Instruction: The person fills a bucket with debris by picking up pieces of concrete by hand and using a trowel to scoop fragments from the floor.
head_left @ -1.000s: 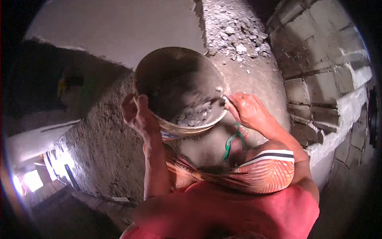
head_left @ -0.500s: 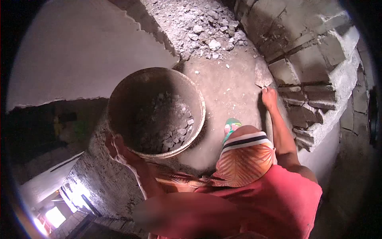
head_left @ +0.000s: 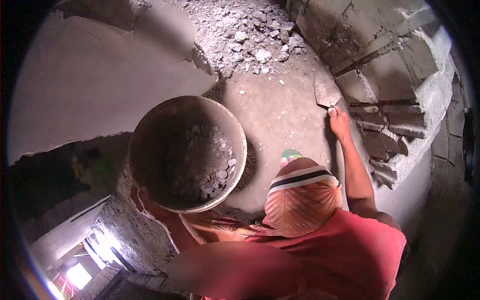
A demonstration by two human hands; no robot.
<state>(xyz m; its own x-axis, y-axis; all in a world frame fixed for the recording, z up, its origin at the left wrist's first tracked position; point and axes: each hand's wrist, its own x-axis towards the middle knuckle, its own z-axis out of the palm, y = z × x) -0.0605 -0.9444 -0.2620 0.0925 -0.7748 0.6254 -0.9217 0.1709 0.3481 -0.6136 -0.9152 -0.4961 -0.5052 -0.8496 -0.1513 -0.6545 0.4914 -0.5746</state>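
A large round bucket [head_left: 239, 167] is tilted at the left of my body, with grey rubble [head_left: 215, 185] inside. At its lower left rim is my left hand [head_left: 144, 200], dim and partly hidden, its fingers closed on the rim. My right hand [head_left: 340, 121], arm stretched forward, is closed around the handle of a trowel [head_left: 327, 91]. The trowel's flat blade lies close to the floor beside the block wall, with no visible load on it.
Broken rubble [head_left: 262, 55] is heaped on the floor ahead. Rough blocks [head_left: 400, 80] jut out along the right, and a pale wall [head_left: 100, 80] with a ragged edge stands left. My sandalled foot [head_left: 290, 156] is between bucket and right arm. Bright light [head_left: 79, 276] shows lower left.
The bucket has shifted slightly left and toward my body, with my left hand still at its rim. The trowel has moved slightly left. The view has shifted a little.
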